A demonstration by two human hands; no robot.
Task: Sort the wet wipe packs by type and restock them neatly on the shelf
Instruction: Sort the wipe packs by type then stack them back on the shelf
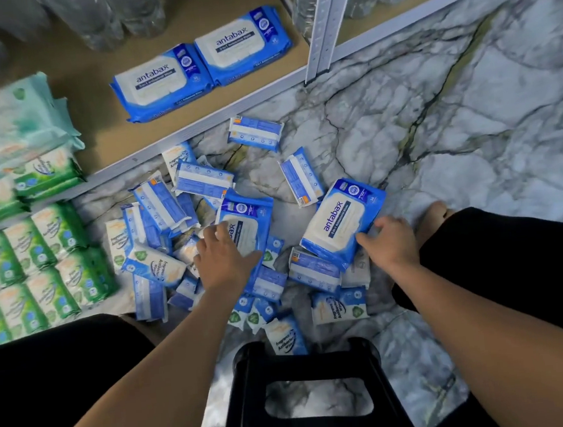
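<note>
Beyond the black stool [309, 369], large packs are being pulled from the floor pile [162, 204]: the right pack [337, 220] is being gripped by fingers of the right hand [393, 245], the left pack [251, 216] covered by the left hand [224, 258], grip unclear. Placing beside the shelved pair [164, 80] is likely being called for next.

We see two big blue packs [202, 64] lying flat, labels up, side by side and touching on the shelf [95, 83]. Two more of that kind lie on the floor [472, 133]. The left pack [251, 216] sits under our left hand [223, 253], which rests on it. The right pack [337, 223] is tilted, its near edge gripped by our right hand [391, 240]. Around them small blue packs [160, 204] lie in a loose heap, several face down. At left, green packs [37, 264] stand in tidy rows, with mint packs [6, 119] stacked beyond them.
</note>
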